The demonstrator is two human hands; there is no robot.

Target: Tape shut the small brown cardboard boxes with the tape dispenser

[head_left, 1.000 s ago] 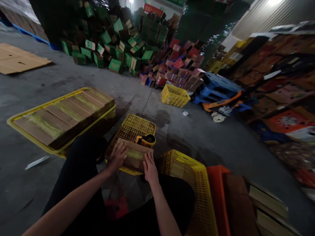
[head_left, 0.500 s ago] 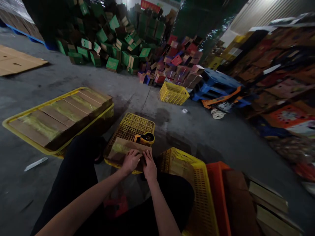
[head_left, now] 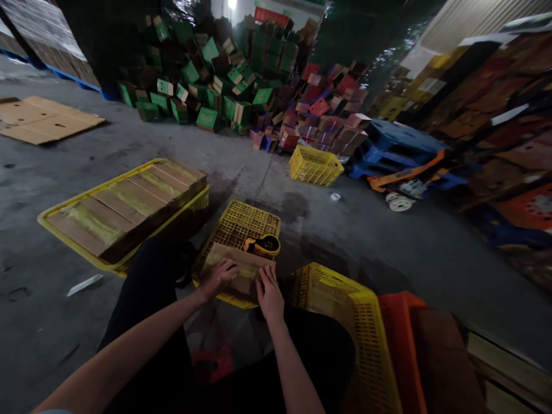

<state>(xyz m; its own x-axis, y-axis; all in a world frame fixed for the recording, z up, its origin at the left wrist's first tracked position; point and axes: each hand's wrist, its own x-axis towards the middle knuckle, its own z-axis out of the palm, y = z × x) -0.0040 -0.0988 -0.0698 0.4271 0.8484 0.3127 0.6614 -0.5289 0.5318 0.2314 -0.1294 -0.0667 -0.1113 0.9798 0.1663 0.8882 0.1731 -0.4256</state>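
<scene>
A small cardboard box (head_left: 250,271) with yellowish tape along its top lies on an upturned yellow crate (head_left: 245,219) between my knees. My left hand (head_left: 221,277) rests on the left part of the box, its fingers loosely stretched over the top. At the right end, my right hand (head_left: 271,292) lies with fingers extended against the box's top and edge. Neither hand is wrapped round anything. Just behind the box sits a yellow and black tape dispenser (head_left: 262,246) on the crate.
To my left a yellow crate (head_left: 77,253) holds several taped boxes. Another yellow crate (head_left: 371,328) and an orange crate (head_left: 401,339) stand right. Farther off are a yellow basket (head_left: 315,165), blue pallets (head_left: 394,144), a pallet jack (head_left: 401,184) and piled green boxes (head_left: 207,118).
My left hand has slid left along the box, away from my right hand, which stays at the right end. The whole view has shifted, so things appear farther right.
</scene>
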